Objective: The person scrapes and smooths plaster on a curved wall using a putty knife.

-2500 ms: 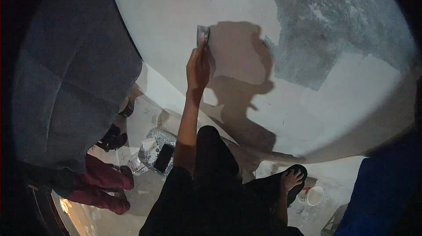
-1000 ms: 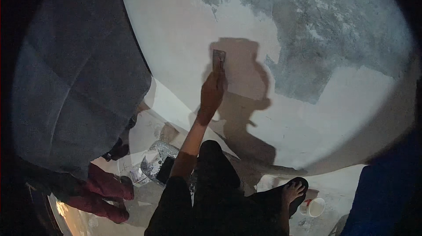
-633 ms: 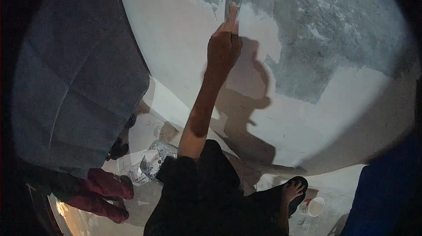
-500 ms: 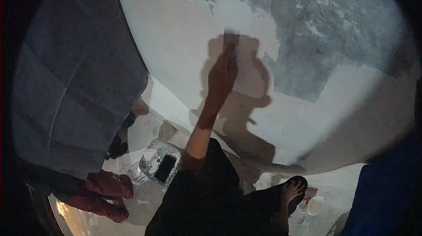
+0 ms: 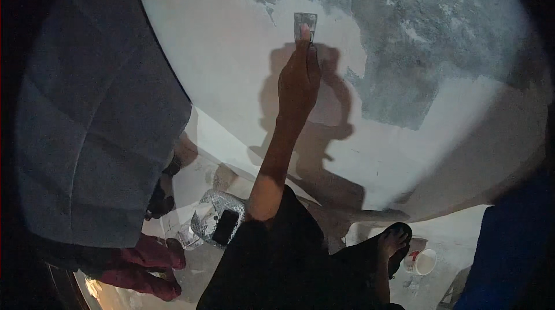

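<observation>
My left hand [image 5: 299, 79] is raised against the wall [image 5: 231, 79], its fingers closed around a small putty knife [image 5: 305, 20]. One finger lies along the knife's flat metal blade, which points upward on the pale coated part of the wall. Most of the handle is hidden in the hand. Up and to the right of the blade, a rough grey patch [image 5: 399, 79] shows on the wall. My right hand [image 5: 393, 241] rests on my dark-clothed knee [image 5: 404, 230], fingers spread and holding nothing.
A dark phone [image 5: 226, 227] lies on a speckled silvery container [image 5: 213, 201]. A white bucket [image 5: 425, 261] stands beside my knee. Maroon trouser legs [image 5: 144, 258], apparently another person's, show at lower left. A dark grey surface [image 5: 98, 108] fills the left; something blue [image 5: 497, 258] is at right.
My left hand has moved a little upward along the wall. The putty knife's blade, dark in shadow before, now shows in the light. My right hand stays on the knee.
</observation>
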### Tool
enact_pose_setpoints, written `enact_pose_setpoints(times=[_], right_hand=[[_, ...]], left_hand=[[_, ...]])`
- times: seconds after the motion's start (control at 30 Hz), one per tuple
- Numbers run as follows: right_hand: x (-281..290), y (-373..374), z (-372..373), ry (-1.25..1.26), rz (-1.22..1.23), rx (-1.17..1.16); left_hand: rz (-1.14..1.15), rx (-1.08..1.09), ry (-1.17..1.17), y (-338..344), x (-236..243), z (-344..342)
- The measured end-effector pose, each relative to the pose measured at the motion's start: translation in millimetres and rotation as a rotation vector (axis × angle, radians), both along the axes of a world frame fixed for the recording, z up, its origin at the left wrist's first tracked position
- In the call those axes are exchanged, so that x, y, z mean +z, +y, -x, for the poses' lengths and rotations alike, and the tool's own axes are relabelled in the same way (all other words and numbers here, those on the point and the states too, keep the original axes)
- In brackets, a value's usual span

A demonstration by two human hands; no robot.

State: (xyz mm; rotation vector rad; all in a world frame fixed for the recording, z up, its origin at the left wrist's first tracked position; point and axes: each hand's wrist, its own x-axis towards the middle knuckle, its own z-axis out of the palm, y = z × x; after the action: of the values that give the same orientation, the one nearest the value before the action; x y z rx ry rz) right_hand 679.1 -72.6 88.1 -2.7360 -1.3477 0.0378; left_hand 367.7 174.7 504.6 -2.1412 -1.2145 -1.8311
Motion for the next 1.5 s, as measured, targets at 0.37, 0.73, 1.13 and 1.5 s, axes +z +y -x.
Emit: enact_pose_setpoints(times=[0.37, 0.73, 1.13, 1.5], right_hand=[[-29, 0, -33, -0.087, -0.017, -0.011], [-20, 33, -6, 0.01, -0.228, 0.051], [-20, 22, -50, 0.048, -0.103, -0.298], [-22, 16, -59, 0.018, -0.074, -0.384]], left_hand=[[0.411, -0.149, -0.223, -60, -175, -18], [0.165, -0.141, -0.125, -88, -177, -18], [0.139, -0.116, -0.066, -76, -152, -56], [-0.002, -0.01, 0.049, -34, -208, -74]])
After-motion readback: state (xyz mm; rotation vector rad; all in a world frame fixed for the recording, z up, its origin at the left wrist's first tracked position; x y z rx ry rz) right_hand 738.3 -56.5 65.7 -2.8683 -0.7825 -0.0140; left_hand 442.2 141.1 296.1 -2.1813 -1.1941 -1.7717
